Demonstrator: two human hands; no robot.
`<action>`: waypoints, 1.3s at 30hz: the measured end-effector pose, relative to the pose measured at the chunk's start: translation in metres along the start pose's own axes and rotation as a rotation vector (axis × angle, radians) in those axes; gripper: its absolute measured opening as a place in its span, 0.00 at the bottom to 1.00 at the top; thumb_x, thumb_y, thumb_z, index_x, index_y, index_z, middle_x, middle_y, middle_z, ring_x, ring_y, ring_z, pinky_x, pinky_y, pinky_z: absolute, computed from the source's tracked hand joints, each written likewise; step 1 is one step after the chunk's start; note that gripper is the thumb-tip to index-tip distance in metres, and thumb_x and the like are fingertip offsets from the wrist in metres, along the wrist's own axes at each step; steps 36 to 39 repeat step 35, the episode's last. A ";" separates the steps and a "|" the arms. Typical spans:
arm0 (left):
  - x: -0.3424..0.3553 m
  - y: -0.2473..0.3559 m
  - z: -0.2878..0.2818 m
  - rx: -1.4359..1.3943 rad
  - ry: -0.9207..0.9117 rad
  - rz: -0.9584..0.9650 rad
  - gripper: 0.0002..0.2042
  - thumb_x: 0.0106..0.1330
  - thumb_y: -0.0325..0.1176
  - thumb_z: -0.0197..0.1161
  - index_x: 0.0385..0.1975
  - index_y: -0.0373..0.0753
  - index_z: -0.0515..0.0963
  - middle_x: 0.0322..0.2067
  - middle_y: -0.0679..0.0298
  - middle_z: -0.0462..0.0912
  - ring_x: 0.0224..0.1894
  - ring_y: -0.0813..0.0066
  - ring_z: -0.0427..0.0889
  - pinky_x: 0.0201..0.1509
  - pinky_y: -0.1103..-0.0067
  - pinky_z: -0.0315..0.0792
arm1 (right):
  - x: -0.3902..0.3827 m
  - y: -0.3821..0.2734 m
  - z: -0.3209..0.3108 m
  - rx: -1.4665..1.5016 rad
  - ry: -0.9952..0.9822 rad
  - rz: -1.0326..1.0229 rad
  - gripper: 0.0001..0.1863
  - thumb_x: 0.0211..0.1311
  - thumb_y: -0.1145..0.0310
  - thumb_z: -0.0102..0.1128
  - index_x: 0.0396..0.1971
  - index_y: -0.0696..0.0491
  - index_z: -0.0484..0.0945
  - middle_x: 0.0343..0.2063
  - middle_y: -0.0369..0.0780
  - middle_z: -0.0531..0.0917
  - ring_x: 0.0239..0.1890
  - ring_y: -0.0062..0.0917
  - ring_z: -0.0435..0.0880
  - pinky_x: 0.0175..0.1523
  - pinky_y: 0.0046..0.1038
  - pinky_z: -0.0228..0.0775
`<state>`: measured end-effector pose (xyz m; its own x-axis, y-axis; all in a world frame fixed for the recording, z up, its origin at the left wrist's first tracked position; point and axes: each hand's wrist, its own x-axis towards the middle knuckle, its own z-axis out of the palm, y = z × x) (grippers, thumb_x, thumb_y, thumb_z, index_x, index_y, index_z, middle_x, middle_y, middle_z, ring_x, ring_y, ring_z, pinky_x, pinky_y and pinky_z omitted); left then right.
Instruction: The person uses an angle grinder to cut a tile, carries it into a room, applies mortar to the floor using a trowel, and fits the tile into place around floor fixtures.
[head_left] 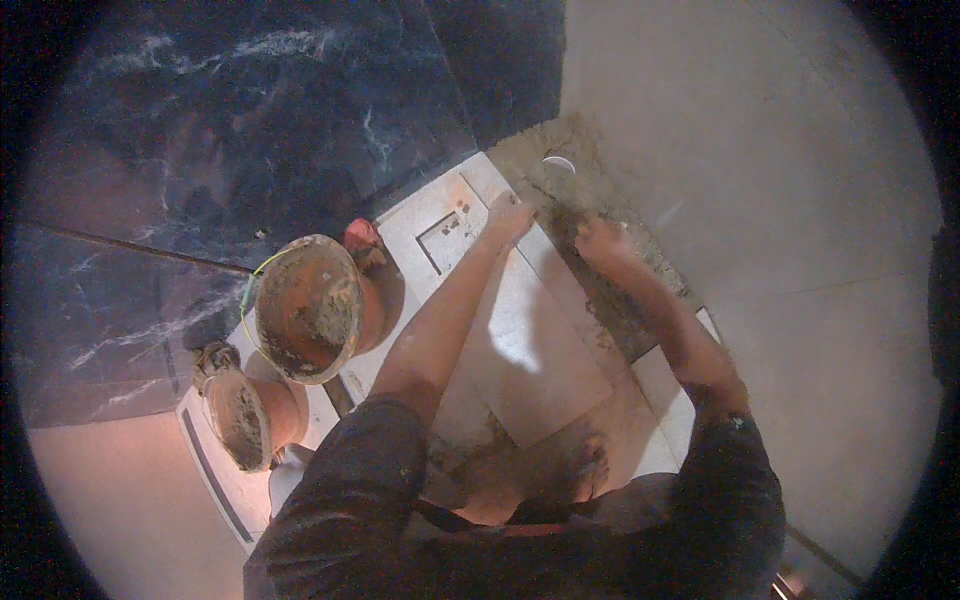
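Note:
My left hand (510, 218) rests at the right edge of a pale tile (500, 330), its fingers blurred and partly hidden at that edge. To the right, my right hand (603, 240) is closed low over a strip of grey-brown mortar (630, 215). What it holds, if anything, I cannot make out. A white curved rim (560, 163), like a pipe end, shows in the mortar beyond both hands. Left of my left forearm, a square slotted outline (440, 240) is cut in the pale surface, with crumbs of mortar on it.
A large mortar-crusted bucket (308, 310) and a smaller one (240, 420) stand at the left. A red item (362, 235) lies behind them. Dark veined slabs (270, 120) cover the far left; a plain grey surface (790, 200) spans the right. My bare foot (592, 465) is below.

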<state>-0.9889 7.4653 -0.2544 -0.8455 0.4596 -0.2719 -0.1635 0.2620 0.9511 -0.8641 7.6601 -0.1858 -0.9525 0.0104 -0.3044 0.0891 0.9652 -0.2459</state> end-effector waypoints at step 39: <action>-0.405 0.008 -0.438 0.300 0.784 -0.623 0.34 0.65 0.53 0.63 0.61 0.31 0.68 0.64 0.45 0.68 0.65 0.44 0.68 0.66 0.64 0.65 | -0.132 -0.263 -0.098 0.499 0.136 -0.249 0.31 0.55 0.69 0.67 0.61 0.49 0.72 0.45 0.41 0.83 0.43 0.23 0.80 0.50 0.29 0.74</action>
